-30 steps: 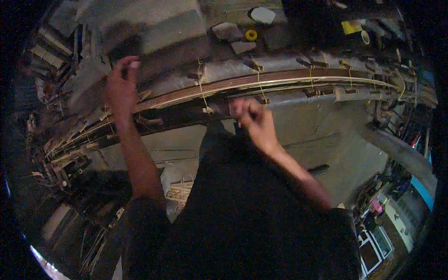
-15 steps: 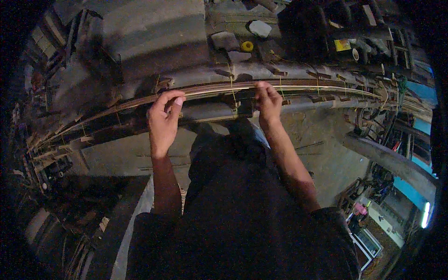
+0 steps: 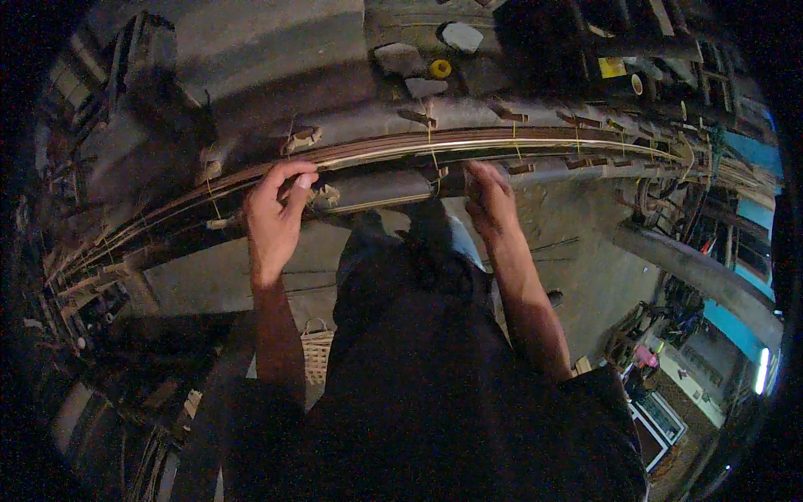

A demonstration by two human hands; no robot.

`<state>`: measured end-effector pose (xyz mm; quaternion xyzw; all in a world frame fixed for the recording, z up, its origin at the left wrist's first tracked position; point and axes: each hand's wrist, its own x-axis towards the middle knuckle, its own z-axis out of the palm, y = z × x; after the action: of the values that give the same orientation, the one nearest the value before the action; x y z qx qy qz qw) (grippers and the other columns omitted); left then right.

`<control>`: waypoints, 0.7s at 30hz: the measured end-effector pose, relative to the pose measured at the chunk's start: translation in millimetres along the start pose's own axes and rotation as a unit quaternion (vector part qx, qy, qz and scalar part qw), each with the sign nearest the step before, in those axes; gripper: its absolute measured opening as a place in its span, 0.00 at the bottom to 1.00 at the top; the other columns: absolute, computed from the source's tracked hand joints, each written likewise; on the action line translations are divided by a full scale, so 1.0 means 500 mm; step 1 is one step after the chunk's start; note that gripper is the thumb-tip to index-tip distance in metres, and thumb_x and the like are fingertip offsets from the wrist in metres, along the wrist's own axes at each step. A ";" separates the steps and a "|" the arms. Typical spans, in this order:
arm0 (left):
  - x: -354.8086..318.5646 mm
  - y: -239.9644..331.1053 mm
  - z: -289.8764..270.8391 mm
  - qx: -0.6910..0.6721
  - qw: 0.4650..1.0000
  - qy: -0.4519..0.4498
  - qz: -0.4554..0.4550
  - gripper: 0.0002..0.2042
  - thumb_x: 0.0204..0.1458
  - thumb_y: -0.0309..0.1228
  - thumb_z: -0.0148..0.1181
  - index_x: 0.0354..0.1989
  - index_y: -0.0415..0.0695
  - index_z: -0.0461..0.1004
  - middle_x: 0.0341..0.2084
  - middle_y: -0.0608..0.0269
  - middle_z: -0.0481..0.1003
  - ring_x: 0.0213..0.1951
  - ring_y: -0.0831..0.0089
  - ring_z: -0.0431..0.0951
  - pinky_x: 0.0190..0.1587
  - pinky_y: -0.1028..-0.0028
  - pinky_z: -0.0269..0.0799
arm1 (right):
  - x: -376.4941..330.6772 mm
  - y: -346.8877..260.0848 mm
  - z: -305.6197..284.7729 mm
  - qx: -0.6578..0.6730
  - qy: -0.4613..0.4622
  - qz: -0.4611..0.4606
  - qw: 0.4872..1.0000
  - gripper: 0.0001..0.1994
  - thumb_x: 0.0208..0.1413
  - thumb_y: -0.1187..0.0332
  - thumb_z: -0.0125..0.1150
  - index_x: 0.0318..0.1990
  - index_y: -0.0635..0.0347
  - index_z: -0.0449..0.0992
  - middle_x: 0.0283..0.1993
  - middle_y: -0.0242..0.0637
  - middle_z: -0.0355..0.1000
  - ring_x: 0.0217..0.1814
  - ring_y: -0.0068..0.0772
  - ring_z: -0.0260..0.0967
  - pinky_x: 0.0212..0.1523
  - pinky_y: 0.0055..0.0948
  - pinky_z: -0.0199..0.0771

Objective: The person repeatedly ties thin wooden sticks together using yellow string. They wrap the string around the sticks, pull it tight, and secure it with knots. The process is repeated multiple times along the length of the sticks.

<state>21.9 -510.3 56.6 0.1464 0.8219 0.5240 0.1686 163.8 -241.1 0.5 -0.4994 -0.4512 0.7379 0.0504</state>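
A long bundle of thin wooden or bamboo strips (image 3: 376, 151) runs across in front of me, bending toward both sides. Thin yellowish cords cross it at intervals. My left hand (image 3: 276, 213) is at the near edge of the bundle, thumb and forefinger pinched on what looks like a thin pale strip; the exact contact is hard to see. Just below the strips, right of the middle, is my right hand (image 3: 493, 201). Its fingers are curled and blurred, so whether they hold anything is unclear. Dark poles with short pegs flank the bundle, the far pole (image 3: 351, 121) and the near pole (image 3: 385, 191).
Beyond the poles lie a pale stone-like slab (image 3: 462, 37) and a yellow ring-shaped thing (image 3: 439, 69). A woven basket (image 3: 316, 353) stands by my left forearm. At right are a thick beam (image 3: 694, 261) and a lit tube lamp (image 3: 762, 371).
My left hand has shifted slightly left. My right hand has come down off the strips toward me, its fingers now below the bundle. The view has moved a little.
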 end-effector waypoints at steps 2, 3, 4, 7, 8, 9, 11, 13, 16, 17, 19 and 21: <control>-0.004 0.001 0.006 -0.004 1.000 0.020 0.000 0.08 0.57 0.30 0.53 0.39 0.40 0.75 0.34 0.61 0.78 0.40 0.75 0.76 0.45 0.76 0.68 | -0.050 0.015 -0.119 -0.030 0.029 -0.004 0.999 0.03 0.57 0.66 0.56 0.37 0.51 0.73 0.20 0.19 0.58 0.17 0.16 0.51 0.17 0.21 0.51; -0.006 0.004 0.012 -0.007 0.999 0.036 0.004 0.07 0.57 0.29 0.53 0.39 0.39 0.75 0.33 0.61 0.78 0.39 0.75 0.77 0.43 0.76 0.69 | -0.056 0.047 -0.182 -0.041 0.022 -0.006 0.999 0.03 0.57 0.66 0.56 0.38 0.51 0.73 0.20 0.18 0.58 0.17 0.15 0.50 0.17 0.20 0.51; -0.008 0.011 0.019 -0.006 0.999 0.050 0.003 0.07 0.57 0.27 0.54 0.39 0.39 0.75 0.32 0.60 0.78 0.38 0.76 0.77 0.41 0.76 0.70 | -0.071 0.053 -0.198 -0.028 0.030 0.008 0.999 0.04 0.58 0.66 0.56 0.38 0.51 0.73 0.20 0.19 0.58 0.18 0.15 0.50 0.18 0.21 0.52; 0.016 0.066 0.089 -0.027 0.998 0.044 0.023 0.06 0.56 0.27 0.54 0.38 0.40 0.75 0.32 0.62 0.78 0.38 0.77 0.77 0.41 0.76 0.70 | -0.067 0.056 -0.224 0.027 0.044 0.041 0.998 0.06 0.57 0.65 0.55 0.40 0.54 0.73 0.25 0.23 0.62 0.22 0.17 0.55 0.22 0.22 0.57; 0.021 0.093 0.125 0.009 0.998 0.042 0.044 0.06 0.55 0.27 0.55 0.38 0.41 0.76 0.33 0.63 0.78 0.37 0.75 0.77 0.41 0.76 0.70 | -0.032 0.042 -0.210 0.053 0.042 0.042 0.997 0.08 0.57 0.65 0.56 0.41 0.56 0.73 0.29 0.26 0.66 0.26 0.19 0.60 0.23 0.23 0.60; 0.035 0.104 0.172 0.010 0.994 0.040 0.101 0.06 0.54 0.28 0.56 0.37 0.41 0.76 0.33 0.61 0.78 0.37 0.71 0.78 0.41 0.74 0.71 | -0.006 0.029 -0.207 0.078 0.039 0.043 0.995 0.10 0.56 0.64 0.56 0.42 0.58 0.74 0.33 0.29 0.71 0.30 0.21 0.64 0.25 0.23 0.64; 0.074 0.163 0.277 0.003 0.987 -0.007 0.162 0.06 0.53 0.29 0.57 0.38 0.43 0.76 0.32 0.57 0.77 0.36 0.62 0.78 0.39 0.69 0.72 | 0.002 0.001 -0.238 -0.162 -0.017 0.059 0.985 0.07 0.58 0.67 0.55 0.40 0.58 0.74 0.30 0.29 0.69 0.28 0.23 0.63 0.29 0.24 0.65; 0.109 0.175 0.386 0.074 0.974 -0.047 0.208 0.09 0.55 0.31 0.54 0.41 0.44 0.75 0.36 0.53 0.77 0.41 0.53 0.76 0.45 0.63 0.71 | -0.004 -0.107 -0.270 -0.355 -0.147 -0.138 0.913 0.07 0.57 0.70 0.54 0.40 0.59 0.76 0.33 0.32 0.71 0.31 0.25 0.66 0.34 0.28 0.68; 0.107 0.113 0.498 0.217 0.951 -0.052 0.216 0.10 0.51 0.36 0.58 0.38 0.44 0.75 0.31 0.56 0.77 0.36 0.57 0.77 0.41 0.62 0.71 | -0.100 -0.441 -0.149 -0.580 -0.180 -0.369 0.704 0.08 0.54 0.72 0.56 0.39 0.63 0.77 0.39 0.41 0.74 0.40 0.33 0.72 0.41 0.37 0.72; 0.116 0.107 0.520 0.278 0.933 -0.055 0.222 0.10 0.49 0.37 0.59 0.35 0.44 0.75 0.29 0.57 0.77 0.34 0.58 0.77 0.40 0.62 0.70 | -0.087 -0.464 -0.095 -0.684 -0.220 -0.403 0.566 0.08 0.53 0.71 0.57 0.38 0.65 0.76 0.40 0.44 0.73 0.42 0.38 0.72 0.42 0.37 0.72; 0.103 0.107 0.539 0.319 0.929 -0.007 0.188 0.13 0.49 0.43 0.59 0.33 0.45 0.77 0.29 0.57 0.78 0.33 0.59 0.78 0.39 0.60 0.70 | -0.019 -0.451 -0.016 -0.639 -0.287 -0.607 0.374 0.08 0.49 0.68 0.54 0.33 0.60 0.76 0.33 0.46 0.71 0.35 0.51 0.72 0.36 0.41 0.73; 0.107 0.100 0.560 0.329 0.931 0.023 0.158 0.16 0.53 0.46 0.55 0.33 0.45 0.79 0.31 0.55 0.79 0.33 0.55 0.78 0.38 0.58 0.71 | 0.090 -0.426 0.025 -0.422 -0.395 -0.661 0.479 0.14 0.48 0.59 0.56 0.38 0.59 0.77 0.36 0.48 0.73 0.38 0.51 0.72 0.38 0.40 0.73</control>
<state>97.6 -240.0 -14.6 0.3100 0.9179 0.2476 0.0073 51.6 -99.7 123.4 0.3290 -0.8773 0.3270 0.1231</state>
